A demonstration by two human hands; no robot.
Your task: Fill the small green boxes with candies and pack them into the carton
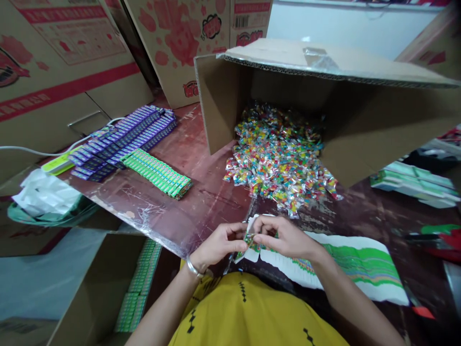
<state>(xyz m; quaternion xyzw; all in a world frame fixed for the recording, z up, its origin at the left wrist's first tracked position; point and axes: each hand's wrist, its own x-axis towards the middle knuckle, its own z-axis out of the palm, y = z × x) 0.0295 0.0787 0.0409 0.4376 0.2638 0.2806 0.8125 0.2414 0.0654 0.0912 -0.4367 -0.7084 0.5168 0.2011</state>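
Just in front of my body, my left hand (223,244) and my right hand (283,235) meet on a small printed carton (248,240) with white flaps. The left thumb and fingers pinch its left side. My right fingers are curled in at its top and partly cover it; whether they also hold something small, I cannot make out. Under and beside my right forearm lies a fanned row of flat green and white cartons (363,264). Ahead of both hands spreads a heap of clear packets of colourful candy (281,158).
The candy spills from a cardboard box (356,139) lying on its side. Green boxes (158,173) stand in a row at left, beside stacked purple boxes (129,137). An open carton (90,288) with green boxes sits lower left. Bundled cartons (414,182) lie at right.
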